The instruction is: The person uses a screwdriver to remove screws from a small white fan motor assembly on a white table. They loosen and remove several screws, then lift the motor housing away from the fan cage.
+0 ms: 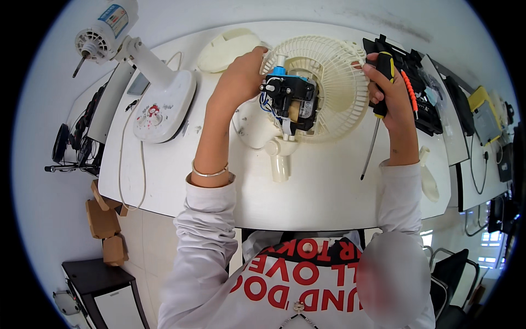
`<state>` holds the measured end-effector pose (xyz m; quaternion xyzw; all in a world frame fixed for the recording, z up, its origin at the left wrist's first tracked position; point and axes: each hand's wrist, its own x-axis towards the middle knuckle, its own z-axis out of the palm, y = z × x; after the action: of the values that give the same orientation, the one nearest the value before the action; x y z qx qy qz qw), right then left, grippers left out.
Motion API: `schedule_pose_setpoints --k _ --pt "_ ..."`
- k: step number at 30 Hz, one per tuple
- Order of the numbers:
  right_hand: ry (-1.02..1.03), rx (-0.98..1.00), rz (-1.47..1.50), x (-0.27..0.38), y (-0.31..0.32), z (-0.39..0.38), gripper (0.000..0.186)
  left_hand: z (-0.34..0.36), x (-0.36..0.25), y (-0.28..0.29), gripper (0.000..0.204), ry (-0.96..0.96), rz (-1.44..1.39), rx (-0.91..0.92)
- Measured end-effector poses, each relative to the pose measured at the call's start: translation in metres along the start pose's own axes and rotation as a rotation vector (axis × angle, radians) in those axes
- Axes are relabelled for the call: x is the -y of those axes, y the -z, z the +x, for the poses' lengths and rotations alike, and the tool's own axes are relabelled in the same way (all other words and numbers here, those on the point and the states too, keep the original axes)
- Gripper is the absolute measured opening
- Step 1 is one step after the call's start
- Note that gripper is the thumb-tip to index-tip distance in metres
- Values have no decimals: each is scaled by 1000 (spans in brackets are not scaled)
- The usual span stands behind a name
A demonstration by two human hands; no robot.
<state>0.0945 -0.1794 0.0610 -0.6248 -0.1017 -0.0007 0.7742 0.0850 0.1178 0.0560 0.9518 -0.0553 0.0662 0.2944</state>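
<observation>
A cream fan head has its round wire-like guard (342,98) around it and an exposed motor assembly (290,101), black with a blue part and wires, facing me above a cream neck (279,164). My left hand (244,77) grips the guard's left side, fingertips partly hidden. My right hand (392,93) holds a yellow-and-black screwdriver (386,68), its shaft pointing down toward me, while the fingertips also reach the guard's right rim. A cream cover piece (227,49) lies behind my left hand.
A second white fan stand (164,115) with bare motor and cord stands left on the white table (329,192). An open black tool case (424,104) and loose cream part (430,181) are right. Side desks hold cables and devices. Cardboard boxes (101,219) and chairs are below.
</observation>
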Motion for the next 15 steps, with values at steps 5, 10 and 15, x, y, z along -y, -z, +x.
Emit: schedule_pose_setpoints --k 5,10,15 --pt "21 33 -68 20 -5 3 36 2 4 -2 53 35 -92 -11" --pt "122 92 -161 39 -17 5 36 12 30 -1 50 -22 -278 137" --pt "200 83 -212 53 -29 2 33 15 35 -1 60 -157 -279 120"
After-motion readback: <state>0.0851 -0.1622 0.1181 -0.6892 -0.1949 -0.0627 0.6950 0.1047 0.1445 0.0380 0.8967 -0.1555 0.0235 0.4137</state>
